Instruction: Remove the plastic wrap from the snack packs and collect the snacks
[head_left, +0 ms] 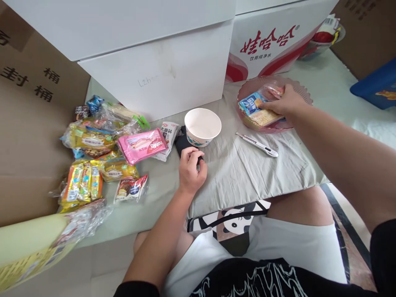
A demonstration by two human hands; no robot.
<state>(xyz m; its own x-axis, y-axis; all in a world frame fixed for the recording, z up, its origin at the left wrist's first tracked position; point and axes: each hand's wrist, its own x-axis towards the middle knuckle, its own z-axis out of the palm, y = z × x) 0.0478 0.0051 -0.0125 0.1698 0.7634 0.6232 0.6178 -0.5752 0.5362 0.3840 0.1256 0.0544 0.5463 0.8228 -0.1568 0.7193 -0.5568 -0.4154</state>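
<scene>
My right hand [287, 101] reaches into a pink scalloped plastic plate [247, 123]. Its thumb presses on a blue-and-clear cracker packet [261, 111], and the fingers curl over the far side by a clear snack wrapper [272, 88]. My left hand [192, 171] rests on the cloth with curled fingers, at the lower edge of a flat black object [182, 144]. Something black shows between its thumb and fingers; whether it is gripped is unclear. Just beyond that hand stands a white paper bowl [202, 123], its inside bare. A white utility knife [258, 145] lies between bowl and plate.
Wrapped snacks [93, 140] are heaped at the left, with a pink wafer packet [142, 146] and a white packet [168, 138] nearest the bowl. White cartons [154, 70] stand along the back. A brown box [27, 123] borders the left; a blue container [375, 86] stands right.
</scene>
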